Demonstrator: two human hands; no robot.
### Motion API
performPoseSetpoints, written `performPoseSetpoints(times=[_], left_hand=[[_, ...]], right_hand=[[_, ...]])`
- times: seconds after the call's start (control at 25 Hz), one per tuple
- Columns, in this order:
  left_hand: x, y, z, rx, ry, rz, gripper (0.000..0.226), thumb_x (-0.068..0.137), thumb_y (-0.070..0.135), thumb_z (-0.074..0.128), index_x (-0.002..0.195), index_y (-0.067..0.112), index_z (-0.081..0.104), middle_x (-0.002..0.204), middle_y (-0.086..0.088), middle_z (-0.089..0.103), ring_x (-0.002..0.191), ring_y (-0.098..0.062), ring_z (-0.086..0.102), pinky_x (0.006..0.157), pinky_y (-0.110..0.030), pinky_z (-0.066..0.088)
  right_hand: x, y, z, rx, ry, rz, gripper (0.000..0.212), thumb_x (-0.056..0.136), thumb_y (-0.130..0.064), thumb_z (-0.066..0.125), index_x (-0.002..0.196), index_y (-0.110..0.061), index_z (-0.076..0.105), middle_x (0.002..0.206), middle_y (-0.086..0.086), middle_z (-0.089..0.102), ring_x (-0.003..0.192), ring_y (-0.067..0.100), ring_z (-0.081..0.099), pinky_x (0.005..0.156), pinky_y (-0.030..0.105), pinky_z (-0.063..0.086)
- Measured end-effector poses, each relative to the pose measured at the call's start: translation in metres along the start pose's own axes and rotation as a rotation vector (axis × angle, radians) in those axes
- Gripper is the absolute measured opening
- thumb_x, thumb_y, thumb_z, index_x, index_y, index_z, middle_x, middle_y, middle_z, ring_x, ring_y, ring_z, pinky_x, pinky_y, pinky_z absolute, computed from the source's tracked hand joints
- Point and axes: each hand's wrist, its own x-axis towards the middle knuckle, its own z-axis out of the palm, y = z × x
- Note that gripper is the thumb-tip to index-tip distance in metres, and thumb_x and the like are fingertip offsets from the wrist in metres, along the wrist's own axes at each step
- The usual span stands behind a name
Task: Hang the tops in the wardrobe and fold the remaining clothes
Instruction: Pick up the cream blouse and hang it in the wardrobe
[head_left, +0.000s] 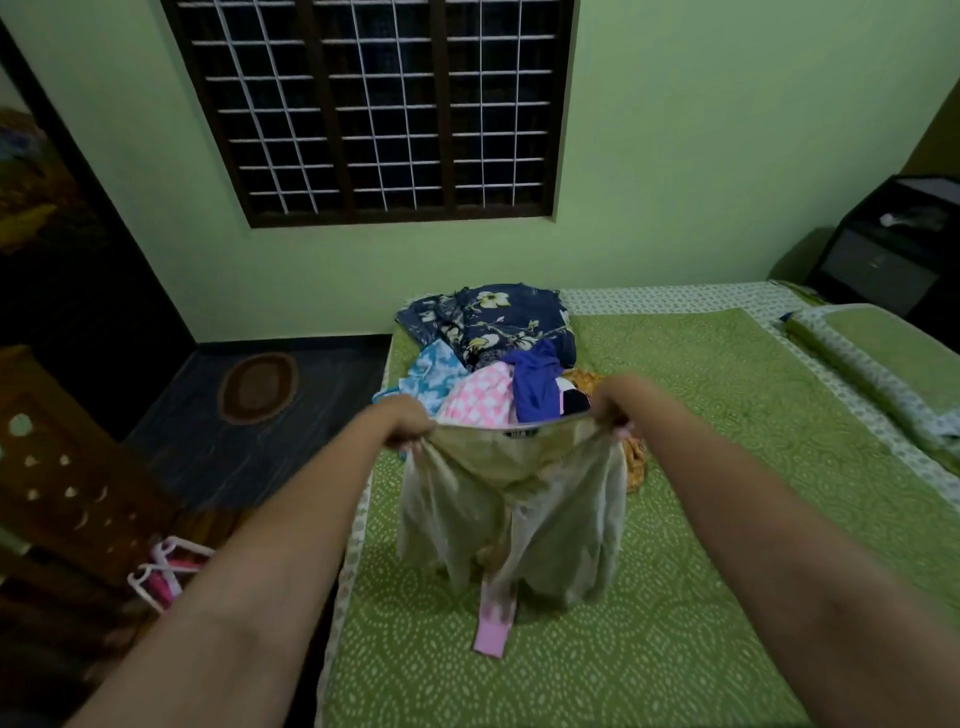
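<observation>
Your two forearms reach forward from the bottom corners, and between them you hold up a beige garment (514, 499) by its top edge over the bed (701, 597). Your left hand (408, 426) has its fingers curled round the left corner of that edge; your right hand (615, 408) clenches the right corner, with only the fingertips showing under the cloth. The garment hangs down in loose folds, its lower hem touching or just above the green patterned bedcover, I cannot tell which, and whether it is a top or trousers is hard to make out. A pink strip of cloth (492, 623) lies on the cover beneath it, its upper end hidden by the hem. On the floor to the left, beside a carved wooden piece of furniture (67, 467), lie pink and white hangers (166, 569), partly covered by your left arm. Beyond your hands sits a pile of clothes (493, 364): light blue, pink-checked, purple and orange pieces, partly hidden behind the held garment, with a navy floral cloth (493, 317) at the far edge. A pillow (872, 358) is cut off at the right, and a barred window (374, 109) fills the green wall.
</observation>
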Motion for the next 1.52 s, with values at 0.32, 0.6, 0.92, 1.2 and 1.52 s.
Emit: performPoseSetpoints(times=[0.32,0.6,0.92,1.2,1.52], left_hand=[[0.086,0.054,-0.071,-0.888,0.316,-0.150,0.015,0.085,0.013,0.059,0.086,-0.001,0.063,0.065,-0.012,0.067,0.057,-0.020,0.067,0.059,-0.029,0.057],[0.279,0.004,0.017,-1.131,0.293,-0.130,0.113,0.042,0.062,0.076,0.142,0.022,0.041,0.135,-0.005,0.052,0.116,-0.028,0.056,0.098,-0.047,0.047],[0.134,-0.091,0.019,-1.074,0.370,-0.633,0.070,0.088,0.026,0.067,0.146,0.006,0.033,0.143,-0.014,0.042,0.130,-0.031,0.044,0.104,-0.034,0.039],[-0.005,-0.294,0.045,-1.008,0.585,-0.980,0.017,0.091,0.015,0.055,0.090,0.003,0.067,0.090,-0.012,0.062,0.099,-0.024,0.058,0.075,-0.027,0.044],[0.016,-0.497,0.140,-1.117,0.407,-1.146,0.025,0.095,0.013,0.050,0.102,-0.004,0.067,0.117,-0.022,0.064,0.111,-0.032,0.058,0.089,-0.031,0.043]], right_hand=[[0.071,-0.002,-0.107,0.729,0.203,-0.159,0.030,0.098,-0.007,0.038,0.123,0.005,0.051,0.095,0.020,0.070,0.054,0.019,0.060,0.043,0.021,0.047],[0.177,-0.022,-0.092,1.174,0.092,-0.256,0.077,0.096,-0.033,0.055,0.153,-0.019,0.005,0.154,0.011,0.025,0.133,0.034,0.037,0.086,0.037,0.040],[0.237,-0.144,-0.048,0.883,-0.133,-0.244,0.067,0.096,-0.028,0.056,0.148,-0.008,0.020,0.142,0.010,0.038,0.117,0.030,0.047,0.089,0.037,0.048],[0.173,-0.384,0.064,0.264,-0.243,-0.658,0.035,0.097,-0.011,0.045,0.128,0.005,0.052,0.106,0.014,0.055,0.081,0.022,0.050,0.063,0.028,0.043],[0.181,-0.587,0.257,0.217,-0.328,-0.609,0.016,0.094,-0.010,0.050,0.090,-0.017,0.063,0.097,0.011,0.061,0.083,0.021,0.059,0.084,0.032,0.048]])
